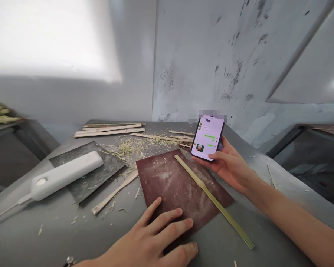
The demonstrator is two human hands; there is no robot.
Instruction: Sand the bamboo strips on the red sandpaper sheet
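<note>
My right hand (231, 163) is closed around a smartphone (207, 138), its thumb over the lower part of the lit screen, which shows a chat. Fingers spread, my left hand (161, 235) lies flat at the near edge of a reddish-brown sheet of sandpaper (167, 180) dusted with pale powder. Across that sheet rests a green bamboo strip (214, 198) with a node partway along; its near end reaches past the sheet onto the table. Neither hand touches the strip.
A white corded device (66, 176) lies on a dark sandpaper sheet (100, 185) at left. Beside it is a pale bamboo strip (115, 191). Shavings (136, 146) and several bamboo strips (108, 129) lie toward the back of the grey table (86, 237), against a stained wall (200, 63).
</note>
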